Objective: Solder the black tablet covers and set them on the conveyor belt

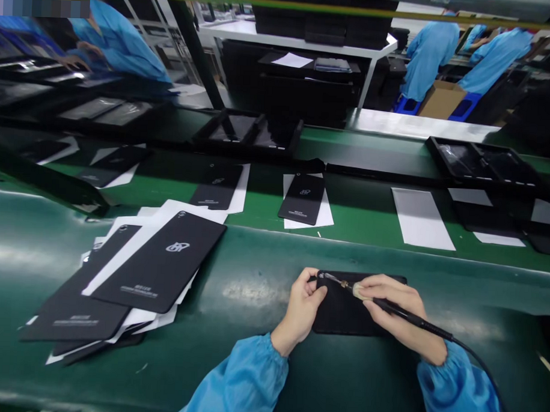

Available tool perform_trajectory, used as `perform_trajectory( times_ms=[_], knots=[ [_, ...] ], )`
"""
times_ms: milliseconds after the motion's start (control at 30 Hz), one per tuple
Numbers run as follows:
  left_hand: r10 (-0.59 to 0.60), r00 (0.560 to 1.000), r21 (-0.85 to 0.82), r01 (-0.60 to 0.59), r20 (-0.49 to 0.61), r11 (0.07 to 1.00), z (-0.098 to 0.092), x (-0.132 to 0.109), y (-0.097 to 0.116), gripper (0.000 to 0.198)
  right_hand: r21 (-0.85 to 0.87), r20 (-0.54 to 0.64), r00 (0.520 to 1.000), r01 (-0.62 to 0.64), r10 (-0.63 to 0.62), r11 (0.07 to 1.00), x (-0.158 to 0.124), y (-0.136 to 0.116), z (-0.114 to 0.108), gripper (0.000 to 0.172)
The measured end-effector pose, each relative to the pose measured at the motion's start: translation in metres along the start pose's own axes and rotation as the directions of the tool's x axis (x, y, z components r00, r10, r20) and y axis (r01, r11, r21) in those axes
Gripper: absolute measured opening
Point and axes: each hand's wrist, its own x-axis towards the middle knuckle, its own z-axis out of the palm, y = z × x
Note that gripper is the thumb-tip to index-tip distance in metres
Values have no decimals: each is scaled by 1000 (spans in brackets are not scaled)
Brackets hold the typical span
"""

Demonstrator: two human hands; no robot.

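Note:
A black tablet back cover (343, 318) lies on the green work mat in front of me, without a logo on the side that shows. At its upper left corner my left hand (302, 304) pinches the edge, thumb on top. My right hand (395, 309) is closed like a pen grip round a soldering iron (409, 317), whose tip points left to that same corner, close to my left fingertips. Whether the tip touches the cover I cannot tell. A cable runs from the iron's rear past my right sleeve.
To the left lies an untidy pile of black tablet back covers (165, 256) and white sheets. Beyond, a green conveyor belt (256, 220) carries more covers on paper and a bare white sheet (423, 218). Black trays (250, 148) stand behind it. People in blue coats work farther off.

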Motion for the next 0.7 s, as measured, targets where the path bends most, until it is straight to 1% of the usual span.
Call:
perform_trajectory(
  times_ms=[200, 267, 467, 700],
  knots=[
    [-13, 1000, 20, 13, -1, 1000, -3, 1, -2, 34, 15, 44, 999, -29, 28, 999, -1, 5, -2, 20],
    [-13, 1000, 15, 13, 2, 1000, -4, 0, -2, 34, 22, 31, 999, -29, 29, 999, -1, 4, -1, 18],
    [-7, 1000, -1, 7, 0, 1000, -3, -1, 1, 35, 19, -55, 998, -26, 27, 999, -7, 0, 4, 17],
    [-11, 1000, -2, 11, 4, 1000, -1, -3, 4, 35, 28, -50, 998, -43, 45, 999, -10, 4, 10, 16]
  ],
)
